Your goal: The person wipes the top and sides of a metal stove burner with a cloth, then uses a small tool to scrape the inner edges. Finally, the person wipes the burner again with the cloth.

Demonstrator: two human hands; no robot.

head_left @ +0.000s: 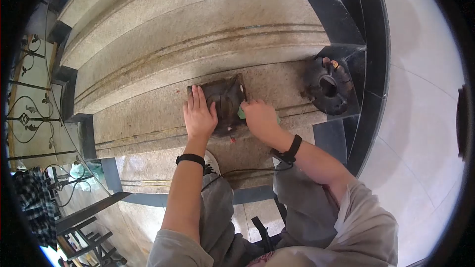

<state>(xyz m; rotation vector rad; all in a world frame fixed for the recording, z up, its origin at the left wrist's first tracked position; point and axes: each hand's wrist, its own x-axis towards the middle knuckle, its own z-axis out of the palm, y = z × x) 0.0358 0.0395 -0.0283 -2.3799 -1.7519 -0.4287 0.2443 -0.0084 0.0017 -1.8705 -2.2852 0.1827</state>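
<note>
A dark, squarish block [225, 94] with a worn, raised top lies on a stone step. My left hand [199, 116] rests flat on its left part, fingers stretched out and thumb apart. At the block's right edge, my right hand [262, 121] is closed around a small green object [241, 112]. Bits of green show on both sides of the fist, but its kind cannot be made out. Small red bits [232, 139] lie just below the block.
A dark, round piece with a central hole [329, 86] sits at the step's right end. More stone steps [198, 29] rise behind, bordered by black stone [373, 69]. Iron railing [29, 118] stands left. A thin cable [237, 170] crosses by my knees.
</note>
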